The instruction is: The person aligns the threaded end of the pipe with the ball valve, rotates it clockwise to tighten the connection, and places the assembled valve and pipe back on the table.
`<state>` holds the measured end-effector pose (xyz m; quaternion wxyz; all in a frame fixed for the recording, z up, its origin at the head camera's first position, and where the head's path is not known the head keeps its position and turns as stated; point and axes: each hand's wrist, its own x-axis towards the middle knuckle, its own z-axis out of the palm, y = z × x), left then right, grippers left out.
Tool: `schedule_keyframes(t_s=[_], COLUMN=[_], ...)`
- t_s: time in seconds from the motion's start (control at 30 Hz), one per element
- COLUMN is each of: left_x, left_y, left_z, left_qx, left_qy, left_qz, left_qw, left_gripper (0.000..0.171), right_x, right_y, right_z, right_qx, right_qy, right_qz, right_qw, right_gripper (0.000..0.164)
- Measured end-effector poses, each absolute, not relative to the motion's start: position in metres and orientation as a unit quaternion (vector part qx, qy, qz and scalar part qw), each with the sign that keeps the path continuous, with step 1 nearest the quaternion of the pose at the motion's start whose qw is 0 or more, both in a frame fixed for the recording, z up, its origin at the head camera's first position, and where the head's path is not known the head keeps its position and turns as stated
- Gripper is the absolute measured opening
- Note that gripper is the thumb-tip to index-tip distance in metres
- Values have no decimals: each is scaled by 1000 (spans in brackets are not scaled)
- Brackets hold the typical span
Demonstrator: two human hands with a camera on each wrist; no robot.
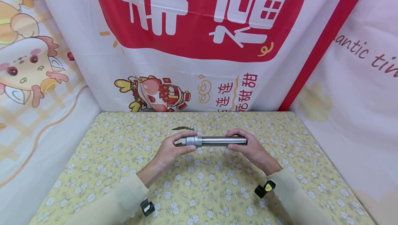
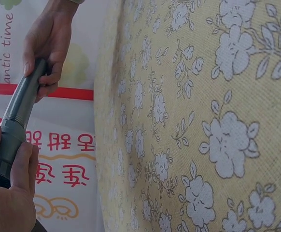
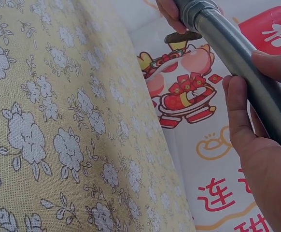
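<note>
A smooth steel pipe [image 1: 215, 141] lies level above the table, its threaded left end in a metal valve [image 1: 191, 140] with hex-edged ends. A thin brownish lever [image 1: 182, 128] sticks out on the valve's far side. My left hand [image 1: 169, 146] grips the valve between thumb and fingers. Around the pipe's right part, my right hand [image 1: 251, 145] holds with thumb on the near side and fingers on the far side. In the left wrist view threads show where the pipe [image 2: 27, 92] meets the valve [image 2: 7, 145]. The right wrist view shows the pipe [image 3: 242, 60] close up.
Below both hands spreads a table [image 1: 199, 190] with a yellow floral cloth. A white printed curtain [image 1: 77, 45] with a red panel hangs behind it, and printed cloths stand at both sides. Small black devices [image 1: 265, 189] are worn at both sleeve cuffs.
</note>
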<state>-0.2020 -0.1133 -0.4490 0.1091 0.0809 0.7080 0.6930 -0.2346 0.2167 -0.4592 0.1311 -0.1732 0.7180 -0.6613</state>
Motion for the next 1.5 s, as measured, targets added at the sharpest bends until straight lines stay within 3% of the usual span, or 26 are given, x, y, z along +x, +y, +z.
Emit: schedule_keyframes(t_s=[1.5], left_x=[-204], left_y=[-113], left_z=[-455], left_qx=[75], left_qy=[718], left_qz=[685], left_qw=[101], left_gripper=[50], right_x=[-233], right_y=[211], right_z=[-460], right_qx=[-152], right_qy=[722], right_qz=[-666], right_qw=[107], right_gripper=[49])
